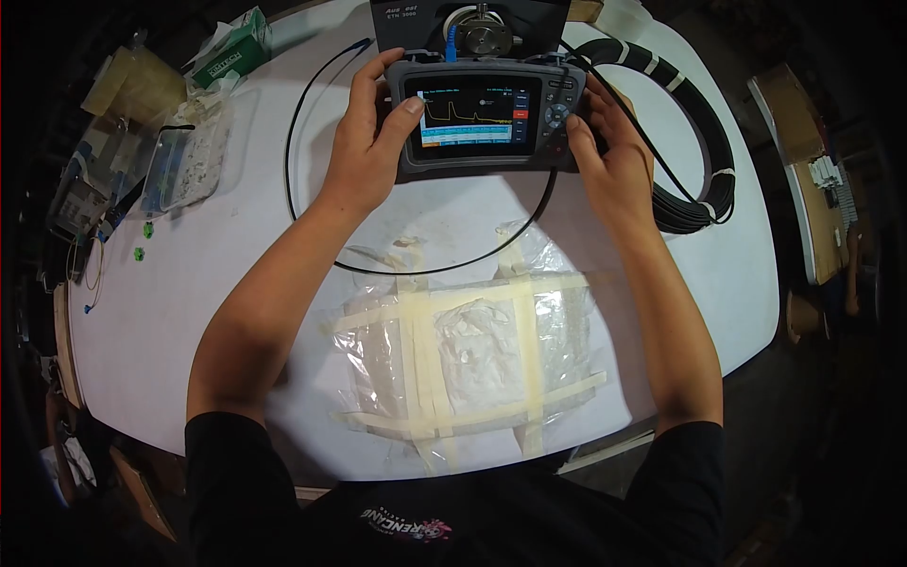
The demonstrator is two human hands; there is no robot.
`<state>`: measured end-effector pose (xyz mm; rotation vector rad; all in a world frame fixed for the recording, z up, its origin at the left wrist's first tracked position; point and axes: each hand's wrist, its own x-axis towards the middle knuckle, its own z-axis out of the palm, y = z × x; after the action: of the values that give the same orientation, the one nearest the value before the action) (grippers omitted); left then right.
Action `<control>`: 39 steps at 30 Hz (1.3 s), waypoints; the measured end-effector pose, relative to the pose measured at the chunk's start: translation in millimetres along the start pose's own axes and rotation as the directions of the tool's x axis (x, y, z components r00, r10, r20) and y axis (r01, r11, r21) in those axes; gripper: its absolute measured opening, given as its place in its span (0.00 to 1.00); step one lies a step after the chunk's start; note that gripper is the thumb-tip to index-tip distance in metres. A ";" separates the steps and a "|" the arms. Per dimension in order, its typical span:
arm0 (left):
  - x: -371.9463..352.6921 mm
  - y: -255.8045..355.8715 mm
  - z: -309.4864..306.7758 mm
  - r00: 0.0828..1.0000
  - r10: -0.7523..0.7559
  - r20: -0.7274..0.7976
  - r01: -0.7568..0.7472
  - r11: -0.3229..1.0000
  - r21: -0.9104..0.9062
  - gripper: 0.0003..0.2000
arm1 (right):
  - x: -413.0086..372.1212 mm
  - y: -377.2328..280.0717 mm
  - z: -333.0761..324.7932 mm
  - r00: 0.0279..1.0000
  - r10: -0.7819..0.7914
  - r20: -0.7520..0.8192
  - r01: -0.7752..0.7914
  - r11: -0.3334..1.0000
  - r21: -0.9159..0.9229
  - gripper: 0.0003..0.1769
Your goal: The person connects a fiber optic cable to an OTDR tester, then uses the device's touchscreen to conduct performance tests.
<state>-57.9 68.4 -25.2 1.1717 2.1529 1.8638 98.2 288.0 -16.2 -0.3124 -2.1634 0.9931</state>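
Note:
A grey handheld tester [472, 113] with a lit screen is held level between both hands at the table's far side. The screen shows a yellow trace with peaks. My left hand [373, 132] grips its left side, thumb on the front beside the screen. My right hand [614, 156] wraps round its right side, the thumb near the round button pad. A blue connector [451, 43] sits at the tester's top edge. A thin black cable [289, 170] loops round on the left and below the tester.
A thick coil of black cable [723, 142] lies at the right. Clear plastic taped down with masking tape [416, 354] covers the near middle. At the left are a plastic tray [194, 161], a green box [231, 47] and small green pieces [140, 253]. A dark case [402, 26] stands behind.

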 end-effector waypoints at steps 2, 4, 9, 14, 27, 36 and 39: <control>0.2 0.9 -0.3 1.000 -0.006 0.004 0.006 1.000 -0.009 0.28 | 0.4 0.4 -0.1 1.000 0.014 0.001 -0.014 1.000 -0.003 0.27; -0.1 0.5 -0.3 1.000 0.005 0.005 -0.005 1.000 -0.007 0.29 | 0.9 4.9 -0.1 1.000 -0.024 0.007 0.024 1.000 0.009 0.29; -0.8 -0.8 -0.6 1.000 0.012 0.001 -0.012 1.000 -0.009 0.29 | -4.8 7.2 1.2 0.983 -0.183 -0.003 0.182 0.978 -0.102 0.31; -1.2 -2.1 -1.7 1.000 0.013 0.016 -0.013 1.000 0.006 0.30 | -8.3 0.0 0.2 0.910 -0.415 -0.021 0.396 0.881 -0.258 0.32; -0.6 -2.7 -0.1 1.000 0.014 0.017 -0.013 0.999 -0.041 0.30 | -9.5 -24.0 23.9 0.835 -0.505 0.220 0.541 0.674 -0.503 0.36; -0.5 -1.2 0.0 1.000 0.020 0.015 -0.020 1.000 -0.007 0.30 | -17.3 -23.0 16.1 0.800 -0.572 0.181 0.589 0.693 -0.415 0.32; -1.2 0.8 0.3 1.000 0.013 0.011 -0.013 1.000 -0.001 0.30 | -18.4 -26.1 17.0 0.782 -0.579 0.231 0.619 0.674 -0.404 0.28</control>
<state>-56.5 68.0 -25.1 1.1968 2.1439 1.8581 101.3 252.1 -14.0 0.2411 -2.3175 0.1027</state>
